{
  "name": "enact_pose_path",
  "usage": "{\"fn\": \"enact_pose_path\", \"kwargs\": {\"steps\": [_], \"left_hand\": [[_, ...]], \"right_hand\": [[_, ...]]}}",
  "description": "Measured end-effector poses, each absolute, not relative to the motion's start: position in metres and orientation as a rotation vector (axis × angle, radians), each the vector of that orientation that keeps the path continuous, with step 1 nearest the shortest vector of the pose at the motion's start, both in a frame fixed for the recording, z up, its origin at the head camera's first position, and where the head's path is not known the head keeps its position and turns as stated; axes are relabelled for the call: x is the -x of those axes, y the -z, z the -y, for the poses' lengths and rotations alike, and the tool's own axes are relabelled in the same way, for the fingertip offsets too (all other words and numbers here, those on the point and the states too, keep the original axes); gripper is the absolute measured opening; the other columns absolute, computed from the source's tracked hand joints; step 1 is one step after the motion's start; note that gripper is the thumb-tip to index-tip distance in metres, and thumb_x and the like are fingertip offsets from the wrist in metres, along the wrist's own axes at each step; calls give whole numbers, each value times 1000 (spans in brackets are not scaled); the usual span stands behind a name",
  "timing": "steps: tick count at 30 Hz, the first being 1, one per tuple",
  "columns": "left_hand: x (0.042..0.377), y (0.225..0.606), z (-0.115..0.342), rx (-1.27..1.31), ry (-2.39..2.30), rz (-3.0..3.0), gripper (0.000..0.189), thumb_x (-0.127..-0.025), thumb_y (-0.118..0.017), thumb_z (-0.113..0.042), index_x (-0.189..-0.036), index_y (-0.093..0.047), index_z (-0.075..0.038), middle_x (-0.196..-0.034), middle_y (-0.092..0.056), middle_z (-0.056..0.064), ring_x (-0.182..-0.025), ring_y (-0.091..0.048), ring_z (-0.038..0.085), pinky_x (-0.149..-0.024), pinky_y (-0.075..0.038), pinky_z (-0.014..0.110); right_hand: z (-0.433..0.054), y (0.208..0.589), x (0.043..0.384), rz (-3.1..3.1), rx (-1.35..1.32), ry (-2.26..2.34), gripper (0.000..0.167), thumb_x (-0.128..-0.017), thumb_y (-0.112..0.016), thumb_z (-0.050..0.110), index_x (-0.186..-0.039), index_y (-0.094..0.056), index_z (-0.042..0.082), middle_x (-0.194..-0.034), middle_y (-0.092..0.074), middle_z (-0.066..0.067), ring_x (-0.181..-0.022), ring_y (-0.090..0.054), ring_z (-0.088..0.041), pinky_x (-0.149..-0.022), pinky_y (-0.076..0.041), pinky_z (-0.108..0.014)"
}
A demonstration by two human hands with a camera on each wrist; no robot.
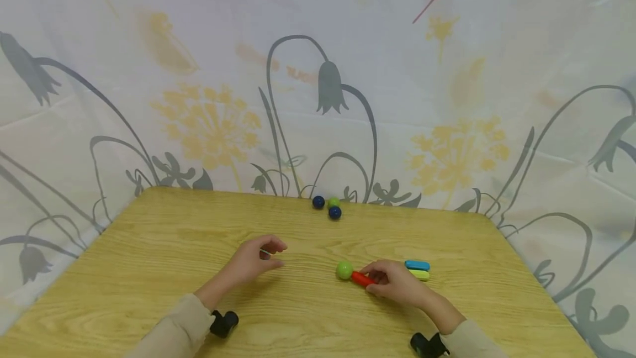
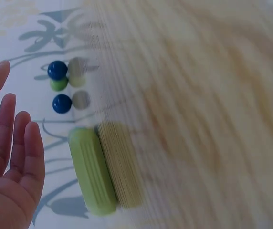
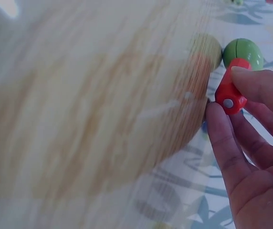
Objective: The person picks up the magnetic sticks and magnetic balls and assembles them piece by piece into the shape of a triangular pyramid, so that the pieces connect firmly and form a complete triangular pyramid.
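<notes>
My right hand (image 1: 395, 282) pinches a short red magnetic rod (image 1: 363, 279) between thumb and fingers. A silver disc shows on the rod's near end in the right wrist view, and its far end meets a shiny green ball (image 1: 344, 270) on the table. To the left, my left hand (image 1: 255, 261) hovers over the table with loosely bent fingers, holding nothing. In the left wrist view a light green ridged rod (image 2: 93, 171) lies on the table beside that hand. From the head only a sliver of green shows between the fingers.
A blue rod (image 1: 417, 265) and a yellow-green rod (image 1: 420, 275) lie side by side just beyond the right hand. At the table's back edge sit two dark blue balls (image 1: 318, 202) and a green ball (image 1: 334, 202). A flower-printed curtain (image 1: 298, 126) hangs behind the wooden table (image 1: 164, 247).
</notes>
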State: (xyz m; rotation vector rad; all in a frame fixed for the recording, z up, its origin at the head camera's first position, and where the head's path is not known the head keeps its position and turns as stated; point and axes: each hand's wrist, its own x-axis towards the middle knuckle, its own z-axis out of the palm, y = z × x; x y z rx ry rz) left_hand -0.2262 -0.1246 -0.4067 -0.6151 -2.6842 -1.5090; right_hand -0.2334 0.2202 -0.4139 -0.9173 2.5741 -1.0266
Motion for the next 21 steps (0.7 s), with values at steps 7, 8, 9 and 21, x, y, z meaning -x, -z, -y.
{"fn": "enact_pose_path", "kwargs": {"steps": [7, 8, 9, 21], "left_hand": [[221, 404, 147, 509, 1436, 2716, 24, -83, -70, -9, -107, -63, -4, -105, -62, 7, -97, -56, 27, -83, -47, 38], [220, 404, 150, 497, 1424, 2721, 24, -83, -70, -9, -106, -64, -5, -104, -62, 6, -97, -56, 27, -83, -47, 38], [219, 404, 152, 491, 1412, 2725, 24, -83, -71, -10, -105, -64, -5, -104, -62, 5, -97, -56, 27, -83, -46, 39], [212, 404, 176, 517, 1374, 2823, 24, -80, -73, -9, -102, -65, -3, -103, -61, 9, -91, -56, 28, -75, -49, 37]], "right_hand": [[-220, 410, 232, -2557, 920, 1032, 31, -85, -69, 13, -112, -64, -1, -94, -61, -1, -79, -57, -10, -66, -49, -25], [-220, 410, 231, -2556, 919, 1035, 31, -85, -69, 13, -112, -64, -1, -94, -61, -2, -79, -57, -11, -66, -49, -25], [-220, 410, 231, -2557, 918, 1035, 31, -85, -69, 14, -112, -64, -1, -94, -61, -2, -79, -57, -11, -66, -49, -25], [-221, 413, 232, -2557, 924, 1042, 31, -86, -69, 16, -111, -64, -2, -94, -61, -2, -79, -56, -10, -66, -49, -25]]}}
